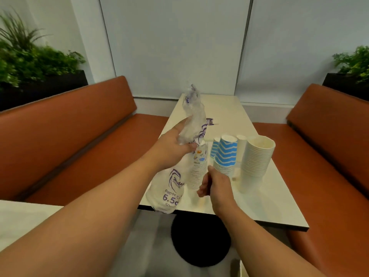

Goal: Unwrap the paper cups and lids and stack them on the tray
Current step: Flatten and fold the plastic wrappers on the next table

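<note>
My left hand [175, 145] grips the crumpled upper part of a clear plastic wrapper [171, 186] with purple print, lifted off a stack of white paper cups [198, 172] with coloured specks. My right hand [214, 183] holds that stack low down on its right side, fingers curled round it. To the right stand stacks of blue-and-white zigzag cups [226, 154] and a taller stack of plain white cups [255, 162]. No tray or lids can be made out.
The cups stand on a white table [259, 204] with a black round foot. Orange benches [79, 140] run along both sides. Planters with green plants [30, 58] stand behind the benches. Another scrap of wrapper [210, 122] lies farther back on the table.
</note>
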Tool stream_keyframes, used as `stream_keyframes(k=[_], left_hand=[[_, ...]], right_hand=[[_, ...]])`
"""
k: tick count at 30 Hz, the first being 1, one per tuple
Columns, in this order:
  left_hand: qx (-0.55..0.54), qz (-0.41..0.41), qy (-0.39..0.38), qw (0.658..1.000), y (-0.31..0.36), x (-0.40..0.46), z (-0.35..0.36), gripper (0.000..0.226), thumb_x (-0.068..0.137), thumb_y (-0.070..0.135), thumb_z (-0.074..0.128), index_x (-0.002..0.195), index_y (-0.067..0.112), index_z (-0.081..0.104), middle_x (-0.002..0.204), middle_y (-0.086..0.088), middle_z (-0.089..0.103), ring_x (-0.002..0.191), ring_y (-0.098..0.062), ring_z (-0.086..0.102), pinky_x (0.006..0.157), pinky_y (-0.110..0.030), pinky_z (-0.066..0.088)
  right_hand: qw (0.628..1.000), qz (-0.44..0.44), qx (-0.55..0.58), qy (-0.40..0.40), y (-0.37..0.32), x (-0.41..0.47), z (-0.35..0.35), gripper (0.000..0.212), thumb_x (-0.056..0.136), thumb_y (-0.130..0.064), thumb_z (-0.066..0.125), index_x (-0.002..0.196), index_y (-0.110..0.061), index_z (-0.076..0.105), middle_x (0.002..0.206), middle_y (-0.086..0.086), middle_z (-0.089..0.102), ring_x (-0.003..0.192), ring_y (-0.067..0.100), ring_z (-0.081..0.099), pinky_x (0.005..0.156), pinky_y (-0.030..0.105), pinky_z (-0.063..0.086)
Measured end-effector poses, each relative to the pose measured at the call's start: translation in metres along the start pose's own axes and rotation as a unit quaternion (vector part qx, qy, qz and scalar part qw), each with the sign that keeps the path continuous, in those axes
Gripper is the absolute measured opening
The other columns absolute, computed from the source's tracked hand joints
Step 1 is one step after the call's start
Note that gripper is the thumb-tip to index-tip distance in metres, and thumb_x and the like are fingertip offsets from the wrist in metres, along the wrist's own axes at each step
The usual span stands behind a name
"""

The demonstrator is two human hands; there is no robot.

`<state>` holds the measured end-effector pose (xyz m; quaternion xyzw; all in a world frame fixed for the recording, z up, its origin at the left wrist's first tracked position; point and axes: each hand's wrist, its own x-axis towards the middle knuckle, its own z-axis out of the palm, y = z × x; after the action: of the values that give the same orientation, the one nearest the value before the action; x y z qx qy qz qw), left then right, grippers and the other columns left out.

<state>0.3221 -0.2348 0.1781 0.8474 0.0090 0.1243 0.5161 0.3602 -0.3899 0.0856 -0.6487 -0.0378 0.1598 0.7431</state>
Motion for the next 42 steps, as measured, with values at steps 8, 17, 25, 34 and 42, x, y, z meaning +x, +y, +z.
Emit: stream_keyframes(k=[8,17,25,34,42], left_hand=[[-0.059,-0.169,-0.069,0.981,-0.029,-0.099,-0.11,0.025,0.09,0.016,0.059,0.112,0.011,0.068,0.099,-0.007,0.074,0.087,-0.017,0.069,0.089,-0.032,0.049],[0.125,-0.418,0.016,0.9,-0.129,-0.269,-0.242,0.037,0.083,0.053,0.067,0.103,0.022,0.07,0.104,-0.002,0.073,0.097,-0.023,0.069,0.092,-0.044,0.054],[0.138,-0.534,0.075,0.831,-0.203,-0.381,-0.282,0.027,0.088,0.035,0.072,0.093,0.009,0.071,0.084,-0.002,0.066,0.075,-0.017,0.054,0.072,-0.03,0.043],[0.249,-0.589,0.021,0.768,-0.251,-0.435,-0.286,0.032,0.084,0.051,0.07,0.099,0.024,0.065,0.088,0.014,0.056,0.077,-0.004,0.054,0.073,-0.026,0.041],[0.299,-0.573,-0.005,0.763,-0.279,-0.432,-0.285,0.03,0.083,0.052,0.071,0.101,0.028,0.066,0.103,0.004,0.06,0.096,-0.017,0.057,0.086,-0.032,0.047]], right_hand=[[0.925,0.095,0.202,-0.309,-0.045,-0.007,0.132,0.052,0.089,-0.033,0.057,0.131,-0.004,0.055,0.117,0.018,0.067,0.1,0.031,0.068,0.082,0.042,0.056],[0.953,0.076,-0.038,-0.291,0.061,-0.033,0.254,0.012,0.096,-0.012,0.061,0.107,-0.007,0.063,0.098,0.014,0.072,0.079,0.023,0.071,0.064,0.036,0.06],[0.871,0.093,-0.284,-0.391,0.142,-0.055,0.282,0.023,0.099,-0.028,0.059,0.103,-0.005,0.054,0.081,0.011,0.054,0.066,0.019,0.052,0.055,0.028,0.052],[0.795,0.097,-0.436,-0.41,0.191,-0.056,0.299,0.014,0.095,-0.022,0.061,0.087,-0.013,0.055,0.085,0.009,0.069,0.071,0.019,0.059,0.064,0.03,0.047],[0.666,-0.41,-0.45,-0.431,0.207,-0.089,0.309,0.041,0.08,-0.011,0.071,0.12,-0.014,0.061,0.128,0.006,0.058,0.12,0.025,0.049,0.101,0.044,0.045]])
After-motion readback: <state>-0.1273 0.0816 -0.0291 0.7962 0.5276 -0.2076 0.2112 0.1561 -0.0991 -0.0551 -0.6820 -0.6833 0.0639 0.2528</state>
